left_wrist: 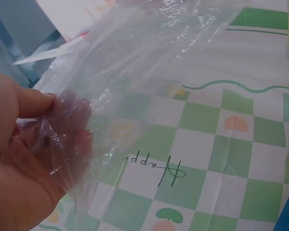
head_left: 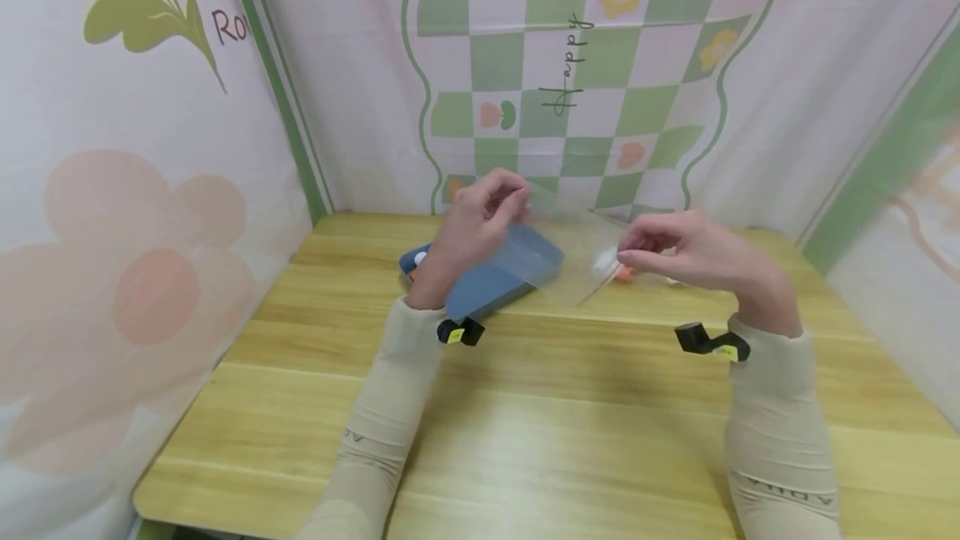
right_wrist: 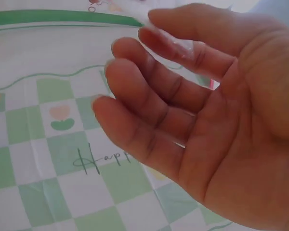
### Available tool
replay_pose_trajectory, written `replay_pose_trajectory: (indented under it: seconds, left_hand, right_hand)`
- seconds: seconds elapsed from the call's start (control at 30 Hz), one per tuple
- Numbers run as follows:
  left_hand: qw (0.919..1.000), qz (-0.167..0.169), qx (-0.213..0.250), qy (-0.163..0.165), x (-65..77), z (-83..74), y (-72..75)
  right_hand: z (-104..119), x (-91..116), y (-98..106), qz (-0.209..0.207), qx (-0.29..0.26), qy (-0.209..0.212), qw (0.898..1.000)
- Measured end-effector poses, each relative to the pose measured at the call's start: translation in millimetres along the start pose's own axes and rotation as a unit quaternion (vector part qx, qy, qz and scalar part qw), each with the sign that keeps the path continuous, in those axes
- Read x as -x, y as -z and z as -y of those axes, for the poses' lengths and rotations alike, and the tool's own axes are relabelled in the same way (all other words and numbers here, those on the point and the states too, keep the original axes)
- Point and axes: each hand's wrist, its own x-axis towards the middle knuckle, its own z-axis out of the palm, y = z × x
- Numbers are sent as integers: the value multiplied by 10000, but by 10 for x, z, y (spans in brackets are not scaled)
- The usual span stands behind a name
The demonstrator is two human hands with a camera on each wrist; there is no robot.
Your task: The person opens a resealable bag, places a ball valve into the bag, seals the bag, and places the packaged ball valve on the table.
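Observation:
A thin clear plastic bag [head_left: 566, 252] is stretched between the two hands above the table. My left hand [head_left: 483, 219] pinches its upper left side between thumb and fingers. In the left wrist view the crinkled plastic [left_wrist: 120, 67] spreads out from the thumb and covers the other fingers. My right hand [head_left: 686, 252] pinches the opposite edge, where a narrow whitish strip slants down. The right wrist view shows thumb and index finger together on the plastic, the other right fingers [right_wrist: 139, 96] loosely bent. Behind the bag lies a blue tray [head_left: 487, 290], partly covered by the left hand.
A white piece [head_left: 422, 258] and an orange one show at the tray's left end. Beyond the bag, near the right hand, are a white thing [head_left: 604, 262] and an orange thing [head_left: 625, 274] on the wooden table [head_left: 525, 423]. Printed curtains [head_left: 360, 90] hang around the table.

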Motion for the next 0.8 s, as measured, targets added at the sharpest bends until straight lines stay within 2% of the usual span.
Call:
replay_pose_trajectory:
  seconds: [0.17, 0.3, 0.43, 0.57, 0.63, 0.73, 0.8]
  left_hand:
    - [9996, -196, 182, 50, 19, -188, 62]
    - [9992, -263, 249, 148, -4, -41, 44]
    - [9983, -32, 274, 512, -41, 176, 1]
    - [9934, 432, -36, 1062, -63, 290, -40]
    - [9883, 611, -197, 1386, -65, 319, -70]
    - [9820, 716, -440, 1693, -63, 339, -127]
    - [9797, 733, -664, 1743, -65, 342, -171]
  right_hand:
    - [-24, 8, 9, 16, -355, 487, 9982]
    - [16, 6, -4, -181, -878, 916, 9918]
    - [91, -2, -17, -566, -1322, 1101, 9835]
    - [129, -9, -29, -815, -1238, 1033, 9836]
    - [136, -13, -35, -884, -1083, 989, 9852]
    - [172, -27, -43, -974, -992, 961, 9856]
    - [180, -40, -50, -1035, -995, 951, 9851]
